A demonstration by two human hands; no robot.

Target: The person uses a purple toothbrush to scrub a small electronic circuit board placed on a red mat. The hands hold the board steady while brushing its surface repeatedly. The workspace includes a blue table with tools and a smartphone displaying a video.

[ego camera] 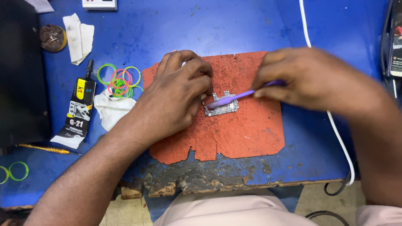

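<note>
Purple brush (245,94) pinched in right hand (312,79), scrubbing circuit board (222,108); left hand (176,98) fingertips pin board. Risk: hard strokes dislodge small parts, board slips.

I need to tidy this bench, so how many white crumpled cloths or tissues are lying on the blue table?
2: one white crumpled cloth at upper left, another under the coloured rubber bands. Others may be hidden.

Glue tube (78,113) (black) beside rubber bands (120,80)

Circuit board and brush

A small grey board (222,109) lies flat on the mat; a purple brush (240,96) slants across it, bristles touching.
</note>
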